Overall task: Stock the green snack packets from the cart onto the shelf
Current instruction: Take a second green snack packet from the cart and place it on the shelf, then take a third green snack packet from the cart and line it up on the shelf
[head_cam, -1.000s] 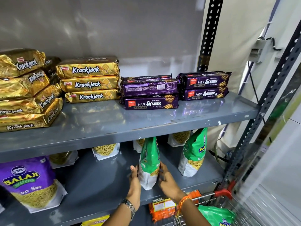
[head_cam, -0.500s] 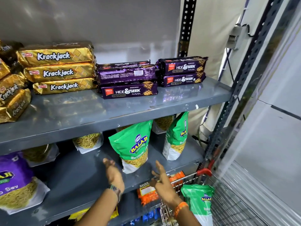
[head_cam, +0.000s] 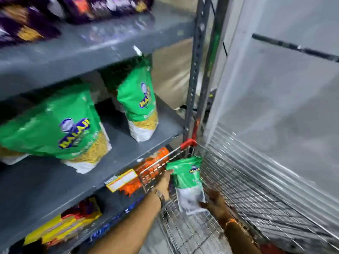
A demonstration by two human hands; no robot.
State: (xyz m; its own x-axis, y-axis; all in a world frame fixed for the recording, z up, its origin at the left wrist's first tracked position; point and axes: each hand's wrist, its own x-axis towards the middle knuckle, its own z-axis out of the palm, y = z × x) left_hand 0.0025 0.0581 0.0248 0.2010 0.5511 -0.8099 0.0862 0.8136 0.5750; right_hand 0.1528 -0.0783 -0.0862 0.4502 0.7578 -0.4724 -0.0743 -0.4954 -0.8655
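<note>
Change: both hands are now down in the cart [head_cam: 238, 180], away from the shelf [head_cam: 128, 143] where they were half a second ago.
Left hand [head_cam: 166, 179]: at the upper left edge of a green packet [head_cam: 189, 180]; fingers touch it, but blur hides whether they are closed.
Right hand [head_cam: 214, 202]: at the lower white end of the same packet; fingers curl around that end, gripping it.
Packet in hands: upright, inside the wire cart, near the red handle [head_cam: 188, 143].
Already stocked: two green packets stand on the middle shelf, one at left [head_cam: 55, 129], one further right [head_cam: 139, 103], well apart.
Below: orange packets [head_cam: 146, 173] on the lower shelf, just beside the cart.
</note>
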